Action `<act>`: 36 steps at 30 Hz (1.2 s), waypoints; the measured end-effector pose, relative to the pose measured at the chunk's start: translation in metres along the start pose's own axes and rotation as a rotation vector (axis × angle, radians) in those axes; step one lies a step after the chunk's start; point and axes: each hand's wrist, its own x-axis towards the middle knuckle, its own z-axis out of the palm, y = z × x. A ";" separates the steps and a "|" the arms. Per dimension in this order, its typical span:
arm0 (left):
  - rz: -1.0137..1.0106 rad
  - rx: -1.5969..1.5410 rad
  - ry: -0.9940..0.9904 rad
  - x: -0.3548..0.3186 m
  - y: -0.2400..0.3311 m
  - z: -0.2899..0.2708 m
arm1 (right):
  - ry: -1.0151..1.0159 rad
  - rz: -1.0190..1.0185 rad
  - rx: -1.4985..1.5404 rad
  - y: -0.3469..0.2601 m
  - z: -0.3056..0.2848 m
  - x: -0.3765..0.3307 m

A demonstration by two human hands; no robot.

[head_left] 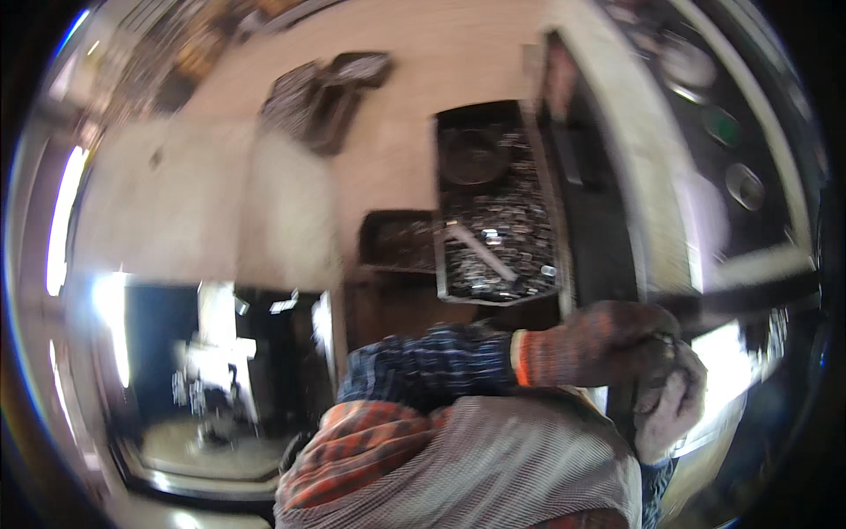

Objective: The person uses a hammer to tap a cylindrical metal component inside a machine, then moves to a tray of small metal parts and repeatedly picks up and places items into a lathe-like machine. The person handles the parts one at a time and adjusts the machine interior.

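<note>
Across my body to the right reaches my left hand [621, 342], in a dark knitted glove with an orange cuff, below a dark blue plaid sleeve. It meets my right hand [674, 406], which wears a pale grey glove. Both hands look closed and pressed together, their fingers curled. Whatever lies between them, if anything, is hidden and blurred. Ahead of them is a black tray [448, 280] with many small shiny metal pieces, a pale flat bar [480, 250] lying on the pieces and a round dark dish [476, 155] at its far end.
A smaller dark bin [397, 240] adjoins the tray's left side. More dark bins [330, 115] stand on the floor farther off. At left is a pale machine housing [198, 203] with a lit opening. A dark surface [705, 84] with round items lies at the far right.
</note>
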 end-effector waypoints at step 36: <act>-0.561 -0.955 0.871 -0.121 -0.112 -0.201 | -0.928 -0.041 -0.724 0.227 0.239 -0.003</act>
